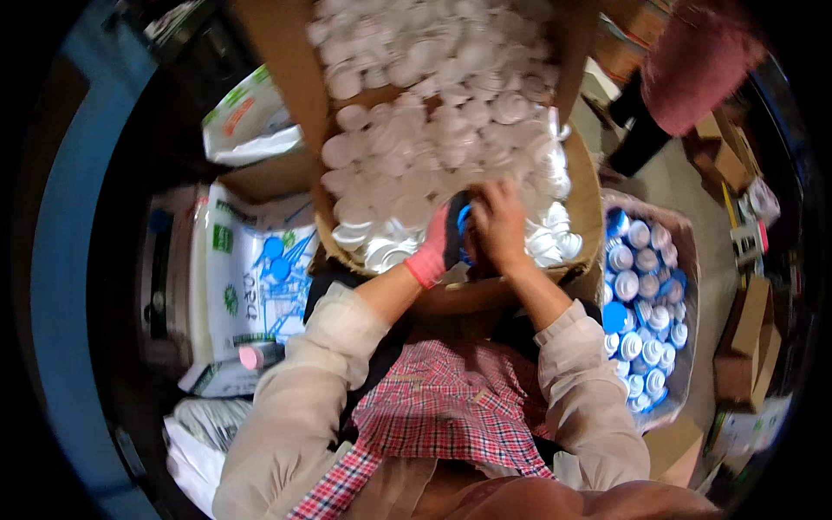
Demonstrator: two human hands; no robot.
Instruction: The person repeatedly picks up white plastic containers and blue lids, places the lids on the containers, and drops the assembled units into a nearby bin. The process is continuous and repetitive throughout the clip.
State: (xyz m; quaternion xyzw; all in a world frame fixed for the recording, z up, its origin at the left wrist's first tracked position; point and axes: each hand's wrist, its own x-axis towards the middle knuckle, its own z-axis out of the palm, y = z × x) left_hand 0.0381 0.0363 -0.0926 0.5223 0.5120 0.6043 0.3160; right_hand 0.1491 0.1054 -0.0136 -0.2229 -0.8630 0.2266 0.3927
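Note:
My left hand [440, 241], in a pink and black glove, grips a blue cap-like piece [466, 232] that is mostly covered by my fingers. Against it my bare right hand [499, 224] is closed, its fingers bent over the piece; whether it pinches a second part is hidden. Both hands meet above the near edge of a large cardboard box [588, 195]. White translucent plastic caps [451, 134] fill that box in a heap, some right beside my fingers.
Right of me stands a carton [685, 347] of blue-and-white caps [640, 286]. A white printed sack [230, 286] with blue plastic pieces [282, 270] lies at left, near a pink-ended cylinder [253, 356]. A person in a pink top [698, 69] stands at the far right, near cardboard boxes [744, 347].

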